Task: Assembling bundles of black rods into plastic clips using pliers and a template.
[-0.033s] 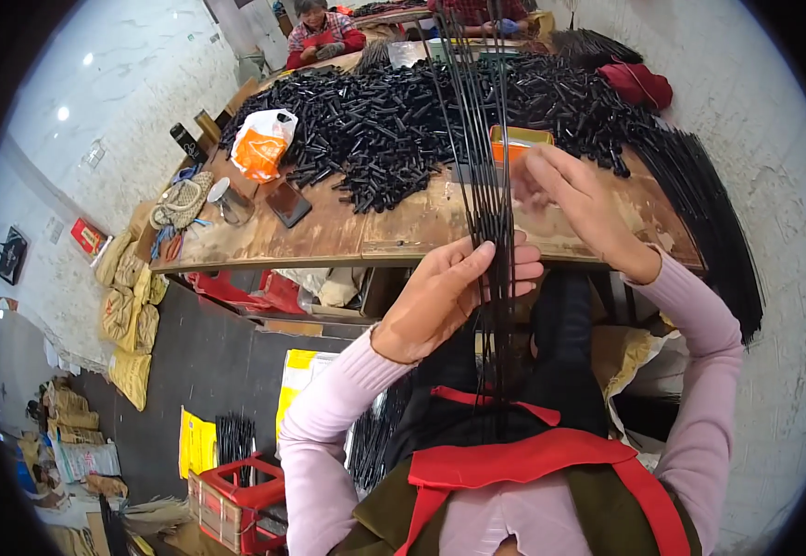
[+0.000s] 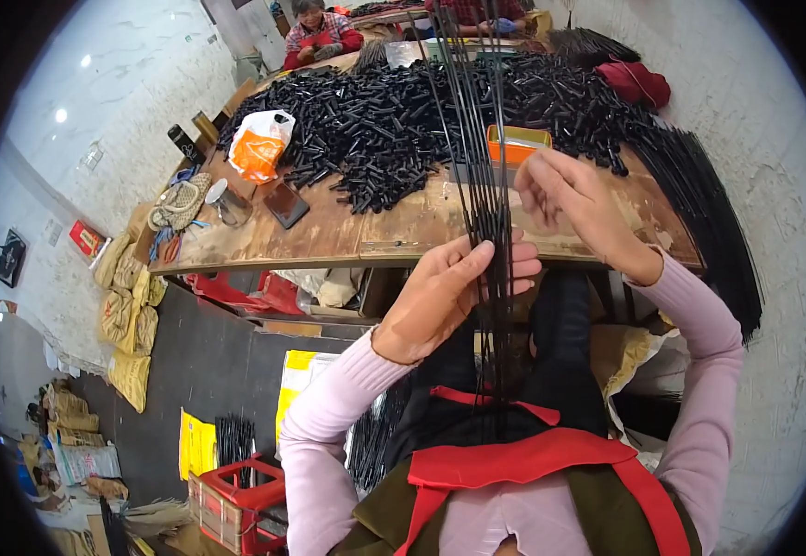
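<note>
A bundle of long, thin black rods (image 2: 488, 218) stands nearly upright in front of me, its upper ends fanned apart and its lower ends over my lap. My left hand (image 2: 454, 287) is shut around it, the thumb across the front and the fingertips showing behind on the right. Just right of the rods, my right hand (image 2: 570, 199) is raised with loosely bent fingers, apart from the bundle. Nothing shows between its fingers. Beyond both hands, a large heap of short black tube-like pieces (image 2: 375, 130) covers the wooden table (image 2: 329, 232).
An orange box (image 2: 518, 144), a phone (image 2: 285, 205), a glass mug (image 2: 229, 206) and a white-orange plastic bag (image 2: 261, 146) sit on the table. More long black rods (image 2: 713, 232) hang over its right edge. A red stool (image 2: 245, 496) stands lower left. A co-worker (image 2: 318, 37) sits across.
My right hand has shifted slightly and its fingers are more bent, drawn a little away from the rods. My left hand keeps its grip.
</note>
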The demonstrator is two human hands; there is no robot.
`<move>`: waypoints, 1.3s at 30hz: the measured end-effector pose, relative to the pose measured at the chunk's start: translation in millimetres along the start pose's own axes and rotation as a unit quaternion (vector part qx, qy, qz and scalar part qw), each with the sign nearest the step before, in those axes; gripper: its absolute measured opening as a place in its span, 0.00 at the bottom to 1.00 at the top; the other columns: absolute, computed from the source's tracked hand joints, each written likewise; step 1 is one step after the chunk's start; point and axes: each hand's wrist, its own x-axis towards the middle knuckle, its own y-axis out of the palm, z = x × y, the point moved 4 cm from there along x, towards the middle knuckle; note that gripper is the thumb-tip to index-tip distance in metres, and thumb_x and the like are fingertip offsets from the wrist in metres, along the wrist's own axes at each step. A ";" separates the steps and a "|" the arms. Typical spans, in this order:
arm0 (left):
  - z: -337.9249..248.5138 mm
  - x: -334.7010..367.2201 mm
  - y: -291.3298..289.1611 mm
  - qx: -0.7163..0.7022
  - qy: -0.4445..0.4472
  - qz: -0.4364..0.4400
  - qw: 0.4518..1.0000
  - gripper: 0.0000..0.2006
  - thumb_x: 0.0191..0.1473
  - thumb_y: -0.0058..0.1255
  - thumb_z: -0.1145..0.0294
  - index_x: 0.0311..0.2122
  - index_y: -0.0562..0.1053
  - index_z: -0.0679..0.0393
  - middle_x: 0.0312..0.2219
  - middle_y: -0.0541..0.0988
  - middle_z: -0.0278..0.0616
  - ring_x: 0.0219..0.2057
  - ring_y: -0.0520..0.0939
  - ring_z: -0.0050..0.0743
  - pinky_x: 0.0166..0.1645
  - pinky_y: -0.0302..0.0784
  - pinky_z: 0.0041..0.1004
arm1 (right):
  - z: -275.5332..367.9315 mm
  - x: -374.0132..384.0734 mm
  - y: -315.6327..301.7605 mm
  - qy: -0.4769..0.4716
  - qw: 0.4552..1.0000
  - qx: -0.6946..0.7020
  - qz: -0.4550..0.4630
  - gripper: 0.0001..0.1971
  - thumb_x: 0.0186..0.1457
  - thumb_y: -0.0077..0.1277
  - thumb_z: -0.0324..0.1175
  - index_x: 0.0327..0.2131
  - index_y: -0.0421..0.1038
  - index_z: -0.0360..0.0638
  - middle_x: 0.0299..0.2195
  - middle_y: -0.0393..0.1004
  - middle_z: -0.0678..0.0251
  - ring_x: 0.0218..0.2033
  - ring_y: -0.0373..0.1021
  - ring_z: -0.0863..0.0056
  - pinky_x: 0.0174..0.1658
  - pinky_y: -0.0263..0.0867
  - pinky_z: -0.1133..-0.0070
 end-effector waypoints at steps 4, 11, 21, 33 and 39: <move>4.3 7.1 3.2 0.022 -0.001 -0.053 0.998 0.16 0.65 0.43 0.68 0.52 0.67 0.69 0.47 0.76 0.51 0.47 0.80 0.36 0.52 0.78 0.35 | 7.8 -4.7 11.7 0.036 0.985 -0.168 0.020 0.13 0.62 0.50 0.40 0.32 0.68 0.40 0.20 0.65 0.77 0.19 0.59 0.91 0.23 0.55 0.86; 9.6 4.4 4.3 0.051 0.035 -0.130 0.990 0.11 0.60 0.52 0.71 0.44 0.72 0.67 0.39 0.81 0.47 0.38 0.84 0.33 0.43 0.82 0.30 | 9.0 -5.0 13.4 0.033 0.978 -0.203 0.037 0.14 0.57 0.56 0.42 0.33 0.72 0.39 0.18 0.66 0.76 0.18 0.59 0.89 0.22 0.54 0.84; 10.1 0.8 12.2 0.042 0.069 -0.131 0.988 0.10 0.59 0.54 0.72 0.43 0.73 0.66 0.37 0.81 0.46 0.37 0.84 0.31 0.40 0.82 0.27 | 4.8 -16.7 2.9 0.046 0.996 -0.050 0.051 0.11 0.58 0.55 0.33 0.41 0.73 0.37 0.23 0.75 0.72 0.24 0.72 0.87 0.26 0.66 0.87; 10.1 7.9 -2.3 0.055 0.020 -0.144 0.988 0.12 0.59 0.52 0.73 0.48 0.72 0.65 0.40 0.80 0.50 0.42 0.83 0.37 0.45 0.83 0.33 | -51.2 -9.7 -193.4 0.124 0.967 0.143 -0.169 0.10 0.63 0.48 0.38 0.42 0.69 0.43 0.26 0.71 0.73 0.21 0.64 0.85 0.25 0.64 0.84; 18.3 8.5 -5.4 -0.016 0.008 -0.118 0.993 0.14 0.60 0.51 0.75 0.50 0.70 0.66 0.43 0.79 0.48 0.43 0.82 0.35 0.49 0.80 0.30 | -132.7 -62.1 -378.9 0.124 0.889 -0.238 -0.372 0.18 0.59 0.52 0.39 0.49 0.71 0.38 0.25 0.72 0.69 0.25 0.67 0.81 0.29 0.64 0.80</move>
